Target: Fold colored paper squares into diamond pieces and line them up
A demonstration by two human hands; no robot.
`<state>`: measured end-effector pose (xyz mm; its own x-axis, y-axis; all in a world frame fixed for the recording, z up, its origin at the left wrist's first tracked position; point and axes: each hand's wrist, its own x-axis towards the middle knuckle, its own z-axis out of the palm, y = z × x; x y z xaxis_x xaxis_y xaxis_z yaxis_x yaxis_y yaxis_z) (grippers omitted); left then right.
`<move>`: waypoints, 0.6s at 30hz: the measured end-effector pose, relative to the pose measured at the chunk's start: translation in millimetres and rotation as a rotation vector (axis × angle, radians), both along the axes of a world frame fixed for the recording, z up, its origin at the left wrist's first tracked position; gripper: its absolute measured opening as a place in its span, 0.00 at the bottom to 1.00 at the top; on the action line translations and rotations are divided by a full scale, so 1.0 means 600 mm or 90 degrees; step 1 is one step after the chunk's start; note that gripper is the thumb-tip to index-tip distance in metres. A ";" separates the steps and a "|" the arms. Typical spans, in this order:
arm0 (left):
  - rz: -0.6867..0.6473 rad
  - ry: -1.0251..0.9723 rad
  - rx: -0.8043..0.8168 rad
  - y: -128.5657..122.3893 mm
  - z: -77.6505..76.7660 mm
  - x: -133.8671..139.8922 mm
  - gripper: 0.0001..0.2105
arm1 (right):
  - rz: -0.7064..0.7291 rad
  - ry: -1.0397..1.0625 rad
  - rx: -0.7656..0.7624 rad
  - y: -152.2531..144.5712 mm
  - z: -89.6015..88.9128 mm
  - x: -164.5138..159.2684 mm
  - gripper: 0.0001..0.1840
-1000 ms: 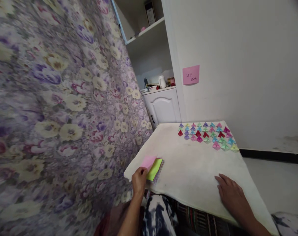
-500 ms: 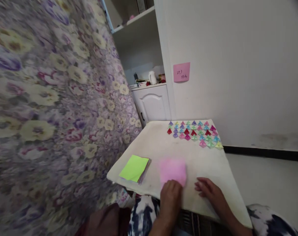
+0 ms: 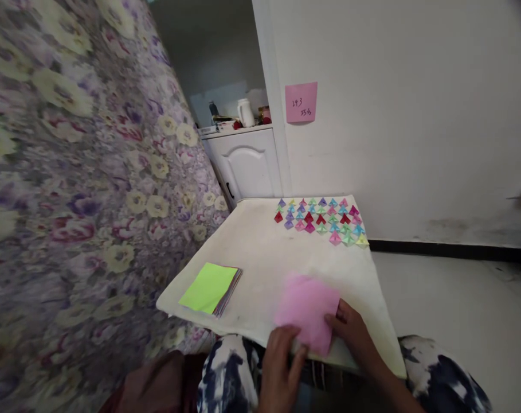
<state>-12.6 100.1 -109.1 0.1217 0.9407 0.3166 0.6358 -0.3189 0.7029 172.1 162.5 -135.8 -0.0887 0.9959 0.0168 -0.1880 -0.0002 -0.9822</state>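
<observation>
A square sheet of pink paper is held at the near side of the table, turned at an angle. My right hand pinches its right edge, thumb on top and fingers partly hidden behind. On the near left edge rest the curled fingers of my left hand, the thumb close to the lower edge. To the left lies a stack of coloured paper squares with a bright green sheet on top. Several rows of small folded paper pieces in many colours cover the far right part of the table.
The cream-covered table stands against a white wall bearing a pink note. A floral curtain hangs along the left. Behind are a white cabinet and a white jug. My knees are under the near edge.
My right hand has moved in from the right and taken the pink sheet's right edge. The sheet has turned and come nearer. My view has shifted slightly right and down.
</observation>
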 end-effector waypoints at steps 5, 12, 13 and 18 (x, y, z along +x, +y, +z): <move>0.236 -0.266 -0.113 0.014 -0.004 -0.037 0.20 | 0.028 0.101 -0.033 -0.013 0.017 0.004 0.25; 0.133 -0.513 -0.331 0.032 0.027 -0.038 0.16 | 0.098 0.120 -0.032 -0.031 0.031 0.002 0.21; 0.124 -0.534 -0.349 0.030 0.034 -0.032 0.14 | 0.099 0.121 -0.033 -0.032 0.032 0.001 0.21; 0.145 -0.582 -0.341 0.017 0.060 -0.005 0.11 | 0.109 0.179 -0.050 -0.039 0.034 -0.004 0.21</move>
<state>-15.7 110.2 -73.1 -0.1461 0.9545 -0.2599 -0.1938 0.2300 0.9537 169.6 139.4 -115.7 -0.2577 0.9662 -0.0116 -0.4417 -0.1285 -0.8879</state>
